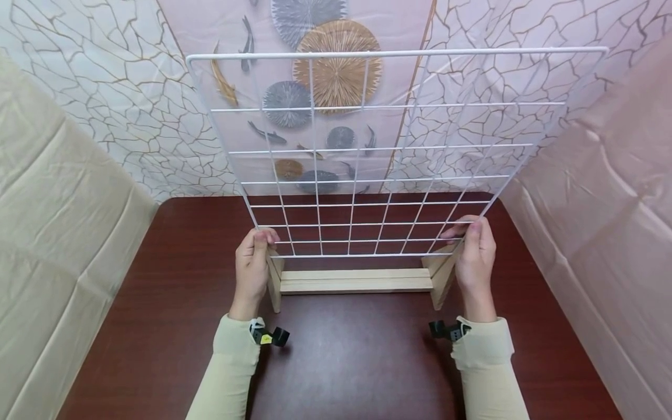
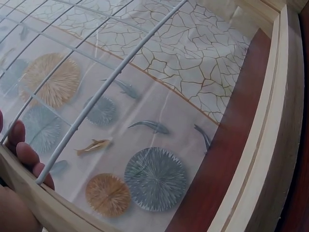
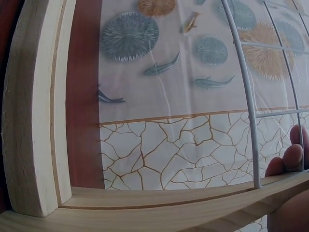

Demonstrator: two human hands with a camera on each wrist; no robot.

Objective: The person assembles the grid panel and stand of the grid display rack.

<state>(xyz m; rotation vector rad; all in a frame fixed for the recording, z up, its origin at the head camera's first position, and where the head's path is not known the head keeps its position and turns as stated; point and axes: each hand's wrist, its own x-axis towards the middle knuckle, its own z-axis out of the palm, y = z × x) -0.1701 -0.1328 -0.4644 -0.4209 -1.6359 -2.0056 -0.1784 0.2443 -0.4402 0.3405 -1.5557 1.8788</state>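
A white wire grid panel (image 1: 396, 53) stands tilted above a wooden stand, whose crossbar (image 1: 357, 283) joins two grooved side boards. My left hand (image 1: 252, 262) grips the panel's lower left corner at the left side board (image 1: 275, 283); in the left wrist view its fingertips (image 2: 27, 153) curl behind the wires. At the lower right corner, my right hand (image 1: 476, 256) holds the panel beside the right side board (image 1: 445, 280). Its fingertips (image 3: 292, 157) show behind the wires in the right wrist view. The panel's lowest wire runs between the side boards, above the crossbar.
The dark red-brown table (image 1: 352, 356) lies under the stand. Behind it hangs a patterned cloth (image 1: 131, 111) with fish and round motifs. Beige cloth walls stand at the left (image 1: 58, 233) and right (image 1: 604, 233).
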